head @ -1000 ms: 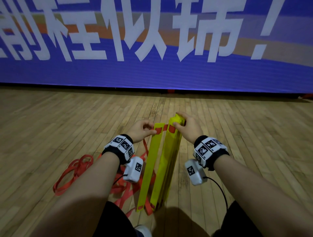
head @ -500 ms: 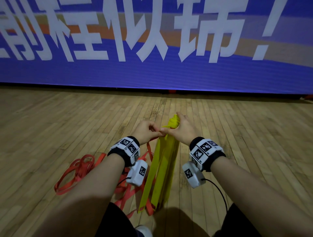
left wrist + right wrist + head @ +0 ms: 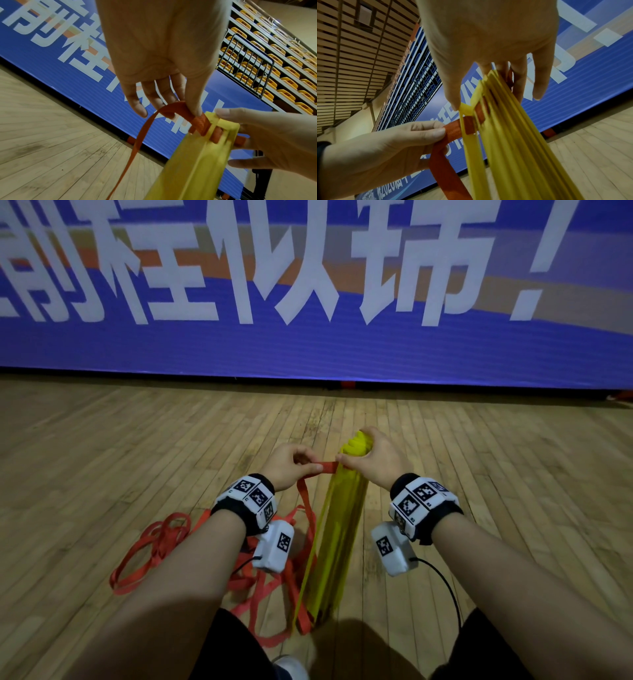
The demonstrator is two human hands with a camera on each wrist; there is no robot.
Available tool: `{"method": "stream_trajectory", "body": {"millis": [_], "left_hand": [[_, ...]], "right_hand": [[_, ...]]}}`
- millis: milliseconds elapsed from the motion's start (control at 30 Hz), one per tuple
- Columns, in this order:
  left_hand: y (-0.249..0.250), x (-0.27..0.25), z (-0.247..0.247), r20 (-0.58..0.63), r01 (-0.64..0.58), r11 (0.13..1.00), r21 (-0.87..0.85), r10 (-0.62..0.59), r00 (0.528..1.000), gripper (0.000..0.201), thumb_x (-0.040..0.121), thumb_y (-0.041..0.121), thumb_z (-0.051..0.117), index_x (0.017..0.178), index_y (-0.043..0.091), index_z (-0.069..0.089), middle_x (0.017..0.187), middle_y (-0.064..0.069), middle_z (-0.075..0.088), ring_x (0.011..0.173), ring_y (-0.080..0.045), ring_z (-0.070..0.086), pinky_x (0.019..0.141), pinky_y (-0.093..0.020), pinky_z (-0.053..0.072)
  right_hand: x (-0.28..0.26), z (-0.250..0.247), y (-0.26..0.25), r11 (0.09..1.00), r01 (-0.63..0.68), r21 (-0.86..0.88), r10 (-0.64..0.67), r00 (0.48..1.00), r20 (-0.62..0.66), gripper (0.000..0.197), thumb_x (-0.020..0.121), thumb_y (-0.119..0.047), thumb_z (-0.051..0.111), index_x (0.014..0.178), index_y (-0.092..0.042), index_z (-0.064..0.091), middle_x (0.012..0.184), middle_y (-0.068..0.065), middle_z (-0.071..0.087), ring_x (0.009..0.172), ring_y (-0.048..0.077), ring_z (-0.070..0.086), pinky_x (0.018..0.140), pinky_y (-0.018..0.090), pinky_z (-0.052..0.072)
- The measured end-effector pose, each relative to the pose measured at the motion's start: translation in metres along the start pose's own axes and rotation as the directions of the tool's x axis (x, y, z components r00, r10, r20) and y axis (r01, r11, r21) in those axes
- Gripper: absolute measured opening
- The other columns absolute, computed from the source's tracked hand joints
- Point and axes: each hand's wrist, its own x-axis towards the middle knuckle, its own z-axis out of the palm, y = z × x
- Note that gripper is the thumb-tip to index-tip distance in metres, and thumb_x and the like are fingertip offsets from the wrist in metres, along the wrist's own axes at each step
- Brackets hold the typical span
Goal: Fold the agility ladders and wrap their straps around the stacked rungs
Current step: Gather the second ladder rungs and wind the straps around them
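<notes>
My right hand clamps flat yellow rungs upright | left hand pinches woven red strap | plank floor.

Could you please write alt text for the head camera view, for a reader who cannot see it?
The right hand grips the top of upright stacked yellow rungs while the left hand pinches the red strap beside them. More strap lies tangled on the wooden floor.

A pale plank floor stretches ahead of me to a long blue banner with large white characters and an orange band. Above it, tiers of yellow seats rise behind a dark metal railing; a slatted wooden wall stands alongside.
</notes>
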Motion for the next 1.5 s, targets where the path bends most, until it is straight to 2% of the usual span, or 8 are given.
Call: {"method": "stream_trajectory", "body": {"millis": [167, 367, 533, 733, 833, 1000, 1200, 1500], "left_hand": [[0.001, -0.001, 0.001, 0.005, 0.038, 0.999, 0.027, -0.038, 0.999, 0.02, 0.086, 0.011, 0.067, 0.073, 0.021, 0.056, 0.077, 0.005, 0.056, 0.079, -0.013, 0.052, 0.07, -0.022, 0.042], [0.001, 0.0, 0.004, 0.056, 0.048, 0.997, -0.057, -0.044, 0.997, 0.02, 0.085, 0.009, 0.068, 0.072, 0.02, 0.058, 0.104, -0.006, 0.068, 0.104, -0.021, 0.061, 0.098, -0.039, 0.046], [0.002, 0.001, 0.006, 0.098, 0.061, 0.991, -0.116, -0.05, 0.994, 0.017, 0.084, 0.007, 0.069, 0.073, 0.018, 0.062, 0.109, -0.001, 0.065, 0.114, -0.018, 0.058, 0.105, -0.04, 0.042], [0.008, -0.004, 0.003, 0.169, 0.069, 0.978, -0.197, -0.035, 0.985, 0.02, 0.087, -0.001, 0.062, 0.075, 0.014, 0.058, 0.095, 0.003, 0.065, 0.089, -0.003, 0.062, 0.078, -0.015, 0.048], [0.006, -0.005, 0.002, 0.171, 0.091, 0.97, -0.224, -0.052, 0.984, 0.02, 0.087, -0.003, 0.061, 0.076, 0.013, 0.058, 0.081, 0.011, 0.064, 0.074, 0.0, 0.062, 0.08, -0.022, 0.051], [0.008, -0.006, 0.003, 0.214, 0.116, 0.971, -0.208, -0.07, 0.974, 0.017, 0.088, 0.0, 0.062, 0.079, 0.014, 0.059, 0.077, 0.009, 0.067, 0.08, -0.009, 0.062, 0.09, -0.035, 0.048], [0.011, -0.007, 0.0, 0.267, 0.175, 0.957, -0.231, -0.111, 0.957, 0.015, 0.09, 0.002, 0.059, 0.082, 0.014, 0.056, 0.068, 0.018, 0.068, 0.079, -0.007, 0.061, 0.085, -0.03, 0.046], [0.01, -0.006, -0.001, 0.22, 0.148, 0.973, -0.179, -0.107, 0.969, 0.017, 0.091, 0.004, 0.057, 0.08, 0.017, 0.056, 0.102, -0.004, 0.065, 0.093, -0.02, 0.059, 0.092, -0.035, 0.045]], "right_hand": [[0.001, 0.001, 0.005, 1.0, -0.012, -0.016, 0.011, 0.999, -0.048, 0.056, 0.077, -0.048, 0.07, 0.124, -0.025, 0.05, 0.109, -0.001, 0.062, 0.095, 0.019, 0.059, 0.069, 0.029, 0.044], [0.002, 0.0, 0.008, 0.999, 0.026, 0.019, -0.025, 0.999, -0.036, 0.054, 0.08, -0.043, 0.07, 0.127, -0.023, 0.051, 0.104, -0.003, 0.062, 0.087, 0.014, 0.056, 0.067, 0.026, 0.041], [0.005, 0.0, 0.012, 0.995, 0.07, 0.065, -0.069, 0.998, -0.013, 0.059, 0.079, -0.043, 0.072, 0.13, -0.021, 0.051, 0.11, -0.002, 0.062, 0.094, 0.014, 0.057, 0.076, 0.027, 0.046], [0.013, 0.006, 0.017, 0.984, 0.11, 0.143, -0.116, 0.993, 0.034, 0.06, 0.076, -0.04, 0.076, 0.129, -0.019, 0.054, 0.117, 0.002, 0.063, 0.105, 0.019, 0.06, 0.091, 0.039, 0.05], [0.015, 0.005, 0.018, 0.974, 0.105, 0.2, -0.124, 0.989, 0.082, 0.066, 0.074, -0.043, 0.077, 0.13, -0.018, 0.054, 0.117, 0.002, 0.063, 0.104, 0.019, 0.061, 0.091, 0.043, 0.052], [0.016, 0.005, 0.019, 0.977, 0.123, 0.176, -0.139, 0.987, 0.083, 0.077, 0.066, -0.048, 0.08, 0.131, -0.018, 0.051, 0.123, 0.001, 0.061, 0.111, 0.017, 0.057, 0.095, 0.04, 0.049], [0.02, 0.005, 0.024, 0.969, 0.148, 0.199, -0.17, 0.98, 0.101, 0.065, 0.072, -0.036, 0.08, 0.129, -0.018, 0.053, 0.12, 0.003, 0.061, 0.106, 0.02, 0.059, 0.091, 0.042, 0.051], [0.023, 0.004, 0.03, 0.95, 0.165, 0.266, -0.193, 0.978, 0.082, 0.074, 0.072, -0.028, 0.081, 0.133, -0.029, 0.041, 0.104, 0.006, 0.062, 0.092, 0.022, 0.062, 0.083, 0.038, 0.052]]}}
